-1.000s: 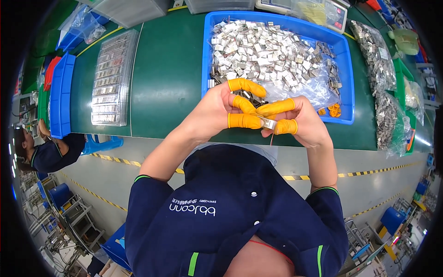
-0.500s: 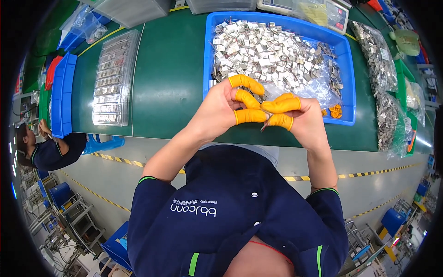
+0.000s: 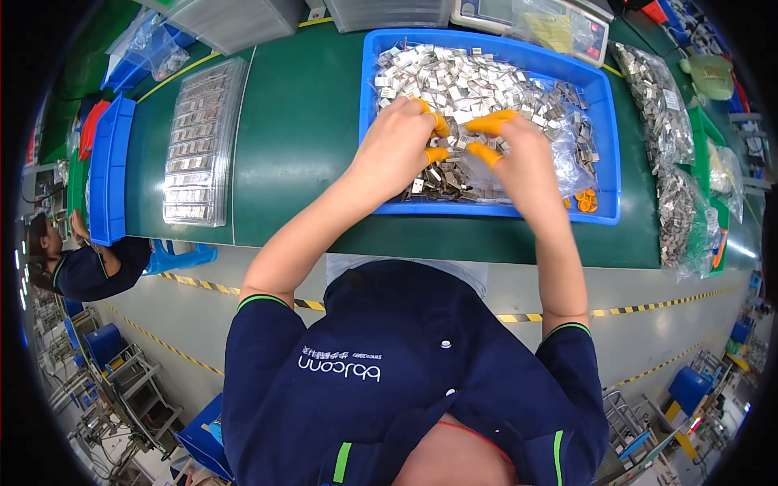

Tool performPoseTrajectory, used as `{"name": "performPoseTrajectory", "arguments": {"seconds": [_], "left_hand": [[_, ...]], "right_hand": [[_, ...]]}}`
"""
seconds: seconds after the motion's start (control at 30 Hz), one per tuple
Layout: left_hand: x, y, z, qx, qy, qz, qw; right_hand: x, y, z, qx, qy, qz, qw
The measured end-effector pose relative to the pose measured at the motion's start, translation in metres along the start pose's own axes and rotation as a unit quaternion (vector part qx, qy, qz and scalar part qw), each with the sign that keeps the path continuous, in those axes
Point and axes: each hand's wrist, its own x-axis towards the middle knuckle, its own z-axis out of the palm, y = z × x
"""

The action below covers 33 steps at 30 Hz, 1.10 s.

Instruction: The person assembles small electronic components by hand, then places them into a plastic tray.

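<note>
While my hands [image 3: 458, 146] pinch into the small metal clips [image 3: 486, 81] — grip unclear — sharp edges might tear my orange finger cots [image 3: 489, 123].

Moved up toward twelve o'clock: left hand [image 3: 397, 154] and right hand [image 3: 523, 158], orange-capped fingertips [image 3: 489, 123] now down among the small silver metal parts [image 3: 478, 81] inside the blue plastic tray [image 3: 604, 150], no longer pinching a piece together at its six o'clock edge.

I find the scene bright and evenly lit from overhead, with soft shadows only. Glare spots glint off the metal parts [image 3: 478, 85] in the blue tray [image 3: 608, 174]. Fisheye bending curves the worktop [image 3: 300, 138] edges; black vignette rings the frame. Centre sharp, periphery soft.
</note>
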Motion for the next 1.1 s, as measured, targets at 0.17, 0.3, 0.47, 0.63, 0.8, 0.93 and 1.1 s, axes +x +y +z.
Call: {"name": "performPoseTrajectory", "arguments": {"seconds": [0.17, 0.3, 0.47, 0.63, 0.8, 0.93, 1.1], "left_hand": [[-0.003, -0.002, 0.0, 0.033, 0.004, 0.036, 0.999], [-0.008, 0.003, -0.009, 0.033, 0.05, 0.021, 0.998], [-0.015, 0.009, -0.018, -0.164, 0.106, -0.078, 0.978], [-0.027, 0.017, -0.02, -0.506, 0.075, -0.221, 0.831], [-0.03, 0.019, -0.008, -0.571, 0.137, -0.191, 0.787], [-0.034, 0.02, -0.012, -0.623, 0.111, -0.186, 0.752], [-0.034, 0.022, -0.007, -0.53, 0.229, -0.188, 0.795]], "right_hand": [[-0.003, -0.003, 0.019, -0.065, -0.092, 0.051, 0.992], [-0.002, -0.009, 0.018, -0.122, -0.102, 0.007, 0.987], [0.0, -0.014, 0.012, -0.066, 0.017, 0.042, 0.997], [-0.004, -0.033, 0.011, 0.278, 0.082, 0.094, 0.952], [-0.007, -0.047, 0.018, 0.489, 0.004, 0.161, 0.857], [-0.009, -0.044, 0.016, 0.475, 0.077, 0.123, 0.868], [-0.006, -0.037, 0.013, 0.424, 0.058, 0.124, 0.895]]}}
